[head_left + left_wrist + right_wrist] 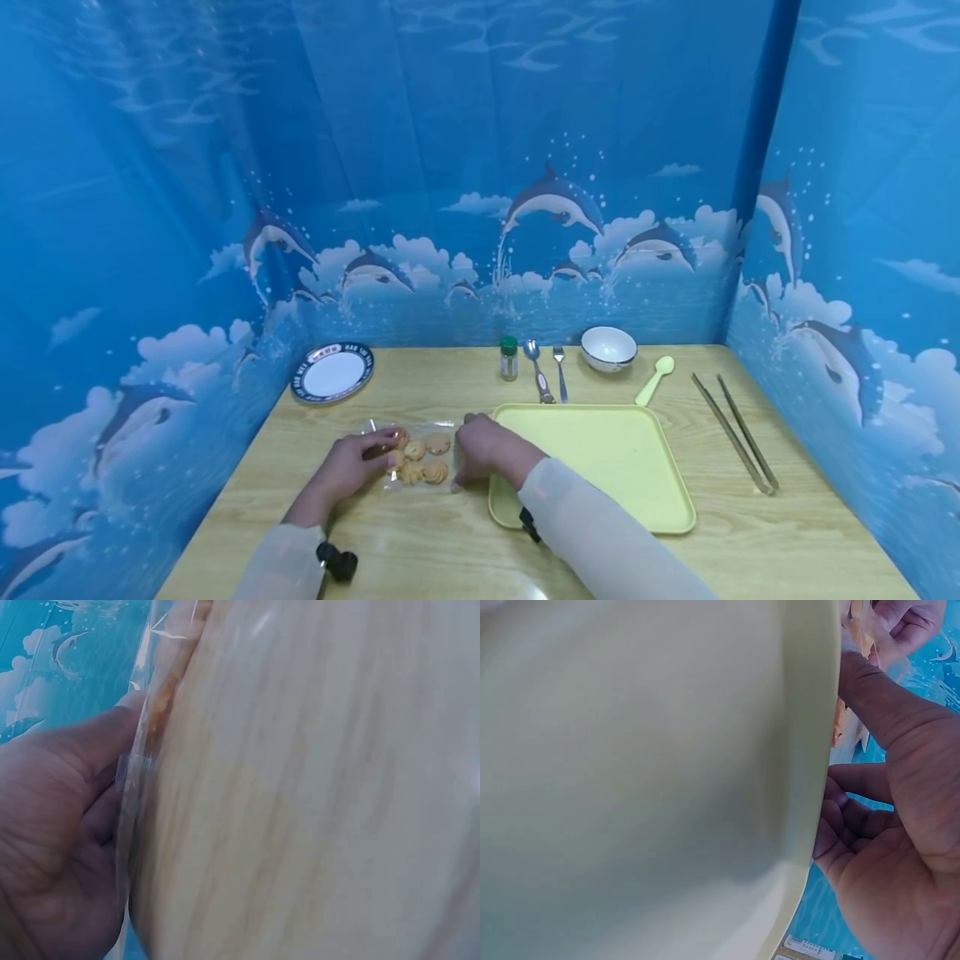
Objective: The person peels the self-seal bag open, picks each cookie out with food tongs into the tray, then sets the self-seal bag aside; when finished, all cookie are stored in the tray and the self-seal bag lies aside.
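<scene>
A clear plastic bag of cookies (414, 451) lies on the table between the two hands, with several round and swirled cookies showing through it. My left hand (354, 467) grips the bag's left side, thumb and forefinger spread over it; in the left wrist view the left hand (67, 825) has its fingers at the bag's shiny edge (142, 742). At the opposite side, my right hand (483, 450) holds the bag's right edge, close beside the yellow tray (600, 467). In the right wrist view the tray's rim hides some fingertips of the right hand (900, 802).
A blue-rimmed plate (333, 373) stands at the back left. Along the back are a green-capped jar (508, 360), a spoon (537, 372), a fork (561, 373) and a white bowl (608, 348). A light-green spoon (655, 381) and metal tongs (735, 433) lie to the right.
</scene>
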### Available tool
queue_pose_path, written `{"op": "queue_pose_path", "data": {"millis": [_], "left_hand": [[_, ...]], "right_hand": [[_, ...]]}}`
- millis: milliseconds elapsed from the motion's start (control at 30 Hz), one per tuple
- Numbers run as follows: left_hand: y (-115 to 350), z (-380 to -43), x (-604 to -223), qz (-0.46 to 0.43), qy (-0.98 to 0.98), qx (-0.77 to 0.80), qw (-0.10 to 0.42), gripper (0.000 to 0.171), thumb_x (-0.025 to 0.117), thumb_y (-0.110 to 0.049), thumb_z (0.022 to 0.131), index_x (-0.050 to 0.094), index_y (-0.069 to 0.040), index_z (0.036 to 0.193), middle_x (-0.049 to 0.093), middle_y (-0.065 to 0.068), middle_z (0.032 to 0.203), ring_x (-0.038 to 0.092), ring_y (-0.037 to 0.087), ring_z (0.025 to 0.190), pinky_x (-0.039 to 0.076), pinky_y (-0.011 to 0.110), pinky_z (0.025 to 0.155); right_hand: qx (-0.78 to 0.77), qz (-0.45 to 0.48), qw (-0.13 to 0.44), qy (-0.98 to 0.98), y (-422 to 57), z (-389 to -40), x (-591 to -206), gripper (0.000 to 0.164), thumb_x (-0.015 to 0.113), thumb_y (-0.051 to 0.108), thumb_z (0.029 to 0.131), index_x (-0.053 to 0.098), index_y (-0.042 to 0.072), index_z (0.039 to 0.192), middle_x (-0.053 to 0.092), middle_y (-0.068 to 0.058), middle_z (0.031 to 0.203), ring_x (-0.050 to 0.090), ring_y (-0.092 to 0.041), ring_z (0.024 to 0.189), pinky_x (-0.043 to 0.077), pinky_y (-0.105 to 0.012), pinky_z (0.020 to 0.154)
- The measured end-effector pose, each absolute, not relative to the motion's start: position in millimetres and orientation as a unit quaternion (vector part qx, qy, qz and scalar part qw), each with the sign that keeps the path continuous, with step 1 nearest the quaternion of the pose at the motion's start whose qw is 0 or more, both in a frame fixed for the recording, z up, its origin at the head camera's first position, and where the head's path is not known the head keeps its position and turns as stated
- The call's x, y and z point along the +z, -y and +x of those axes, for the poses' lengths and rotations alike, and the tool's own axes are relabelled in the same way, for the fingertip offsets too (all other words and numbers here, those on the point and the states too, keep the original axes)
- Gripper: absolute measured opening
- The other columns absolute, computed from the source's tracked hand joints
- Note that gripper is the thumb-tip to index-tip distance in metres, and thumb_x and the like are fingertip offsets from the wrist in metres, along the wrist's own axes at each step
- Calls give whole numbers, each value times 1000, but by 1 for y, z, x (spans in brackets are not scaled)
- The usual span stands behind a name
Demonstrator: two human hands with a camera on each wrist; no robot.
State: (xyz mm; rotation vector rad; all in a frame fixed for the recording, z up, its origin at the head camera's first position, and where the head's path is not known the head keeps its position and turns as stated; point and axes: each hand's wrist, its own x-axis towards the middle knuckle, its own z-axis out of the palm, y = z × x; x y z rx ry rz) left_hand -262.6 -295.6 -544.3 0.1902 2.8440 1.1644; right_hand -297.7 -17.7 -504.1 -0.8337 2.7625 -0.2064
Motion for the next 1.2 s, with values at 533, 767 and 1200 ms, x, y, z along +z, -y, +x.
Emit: {"op": "queue_pose_path", "data": {"millis": [533,767,1200], "left_hand": [[290,-261,-546,34,-921,386,-23,11,77,-19,92,80,-21,102,72,0,130,63,30,128,45,54,114],[292,-259,-547,11,-897,442,-11,13,75,-19,93,79,-21,105,71,0,130,63,29,129,43,54,115],[293,-261,-551,-15,-872,489,-14,12,73,-27,94,78,-21,104,70,1,133,60,29,133,41,54,117]], "right_hand": [[-77,-292,119,-946,19,-295,-504,58,90,59,64,74,14,96,64,-7,115,61,-19,95,59,-36,91],[-75,-290,120,-947,19,-294,-504,50,90,56,67,74,16,94,64,-6,112,60,-17,91,59,-35,88],[-69,-285,118,-949,19,-297,-504,54,89,57,67,73,16,97,65,-10,122,62,-20,96,59,-37,91]]}}
